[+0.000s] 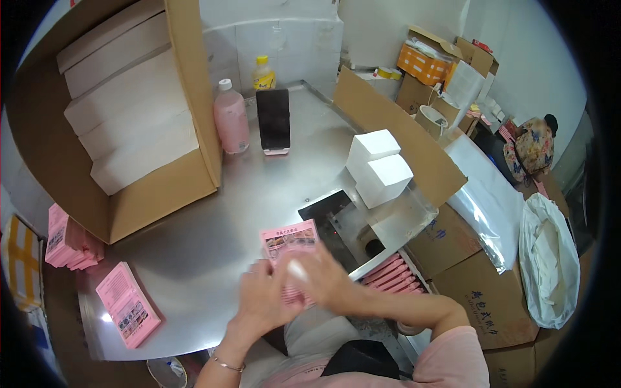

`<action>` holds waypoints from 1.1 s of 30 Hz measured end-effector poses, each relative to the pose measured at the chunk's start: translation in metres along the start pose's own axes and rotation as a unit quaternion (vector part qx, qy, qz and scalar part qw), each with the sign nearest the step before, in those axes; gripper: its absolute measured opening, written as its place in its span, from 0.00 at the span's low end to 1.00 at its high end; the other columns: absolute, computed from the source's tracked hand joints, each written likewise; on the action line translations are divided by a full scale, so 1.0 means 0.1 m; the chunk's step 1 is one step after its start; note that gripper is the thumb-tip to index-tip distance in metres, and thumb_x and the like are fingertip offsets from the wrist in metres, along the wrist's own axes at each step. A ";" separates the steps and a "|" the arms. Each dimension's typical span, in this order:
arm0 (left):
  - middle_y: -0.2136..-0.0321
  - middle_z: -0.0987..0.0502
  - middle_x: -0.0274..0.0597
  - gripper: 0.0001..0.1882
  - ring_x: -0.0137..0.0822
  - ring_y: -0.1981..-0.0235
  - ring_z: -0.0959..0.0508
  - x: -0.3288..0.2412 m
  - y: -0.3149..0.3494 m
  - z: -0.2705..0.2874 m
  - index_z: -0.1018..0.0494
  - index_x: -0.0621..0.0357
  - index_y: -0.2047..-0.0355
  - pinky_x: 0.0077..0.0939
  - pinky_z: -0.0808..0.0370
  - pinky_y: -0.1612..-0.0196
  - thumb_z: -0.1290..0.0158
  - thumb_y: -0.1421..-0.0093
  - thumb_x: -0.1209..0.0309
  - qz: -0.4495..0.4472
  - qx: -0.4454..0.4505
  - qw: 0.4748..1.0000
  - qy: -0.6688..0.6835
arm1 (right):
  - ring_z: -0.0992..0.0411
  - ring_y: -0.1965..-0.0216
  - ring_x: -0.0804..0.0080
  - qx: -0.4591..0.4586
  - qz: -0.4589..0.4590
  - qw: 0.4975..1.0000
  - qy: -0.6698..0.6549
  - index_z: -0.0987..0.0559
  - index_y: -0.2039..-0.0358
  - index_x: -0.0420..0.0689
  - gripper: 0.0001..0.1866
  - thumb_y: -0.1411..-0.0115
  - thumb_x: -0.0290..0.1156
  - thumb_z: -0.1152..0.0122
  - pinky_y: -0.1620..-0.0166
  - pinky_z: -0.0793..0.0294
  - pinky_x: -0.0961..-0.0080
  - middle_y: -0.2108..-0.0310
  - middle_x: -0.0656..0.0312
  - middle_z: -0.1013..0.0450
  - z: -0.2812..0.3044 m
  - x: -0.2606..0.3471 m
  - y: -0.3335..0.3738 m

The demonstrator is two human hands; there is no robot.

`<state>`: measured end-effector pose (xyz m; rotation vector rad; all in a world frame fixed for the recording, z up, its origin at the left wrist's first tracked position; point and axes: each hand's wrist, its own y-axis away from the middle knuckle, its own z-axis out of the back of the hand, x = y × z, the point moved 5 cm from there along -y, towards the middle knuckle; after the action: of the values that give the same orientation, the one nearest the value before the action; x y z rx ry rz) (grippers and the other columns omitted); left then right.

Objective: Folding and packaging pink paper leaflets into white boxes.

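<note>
Left grip (264, 294) looks wrapped round the near part of some pink packets (288, 234), with the printed top poking out just beyond both hands. Right grip (328, 277) is right up against them, kinda blurry, so I can't tell if it's pinching the white bit (297, 270) by its fingers. Further out on the worktop (213, 242): another pink stack (129, 307) left, phone (273, 119) straight ahead, white blocks (386, 181) ahead-right.
</note>
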<state>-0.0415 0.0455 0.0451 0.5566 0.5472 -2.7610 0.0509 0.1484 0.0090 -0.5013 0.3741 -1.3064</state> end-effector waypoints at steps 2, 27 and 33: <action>0.62 0.32 0.57 0.45 0.55 0.63 0.30 -0.13 -0.01 -0.13 0.42 0.61 0.35 0.44 0.30 0.57 0.38 0.54 0.68 0.012 0.006 0.998 0.061 | 0.29 0.54 0.48 0.074 -0.088 0.993 0.018 0.24 0.56 0.39 0.16 0.45 0.29 0.43 0.42 0.45 0.28 0.57 0.49 0.28 -0.10 -0.29 -0.31; 0.54 0.27 0.55 0.26 0.56 0.50 0.28 -0.41 0.45 0.47 0.31 0.63 0.45 0.46 0.29 0.47 0.45 0.46 0.73 0.030 0.425 0.898 0.109 | 0.30 0.51 0.51 -0.120 -0.308 0.893 0.306 0.21 0.55 0.39 0.13 0.39 0.28 0.40 0.48 0.30 0.59 0.55 0.50 0.28 0.96 -1.94 0.60; 0.45 0.31 0.61 0.25 0.58 0.47 0.30 1.87 2.03 1.52 0.36 0.66 0.41 0.47 0.34 0.44 0.49 0.35 0.67 0.370 -0.156 0.834 -0.378 | 0.30 0.63 0.52 -0.131 -0.334 0.905 0.228 0.19 0.67 0.35 0.08 0.42 0.28 0.40 0.57 0.31 0.58 0.67 0.50 0.28 0.95 -1.71 0.19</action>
<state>-0.1882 -0.2326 0.0347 -0.3564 0.4315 -1.8514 0.0780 0.3311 0.0748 -0.5711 0.8244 -2.0681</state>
